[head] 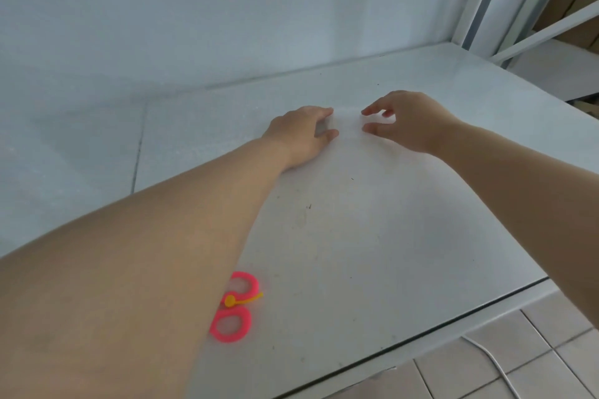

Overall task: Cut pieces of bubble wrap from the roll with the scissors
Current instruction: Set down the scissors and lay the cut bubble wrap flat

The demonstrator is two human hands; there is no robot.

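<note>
My 2 hands meet in the middle of the frame on the thin translucent white bubble wrap sheet (356,204), which lies flat over the white table (505,304). My left hand (301,136) rests palm down on it, thumb and forefinger spread narrowly. My right hand (405,121) arches just beside it, fingers curled, tips on the sheet; I cannot tell whether it pinches it. The pink-handled scissors (235,311) lie at lower left, partly under my left forearm.
</note>
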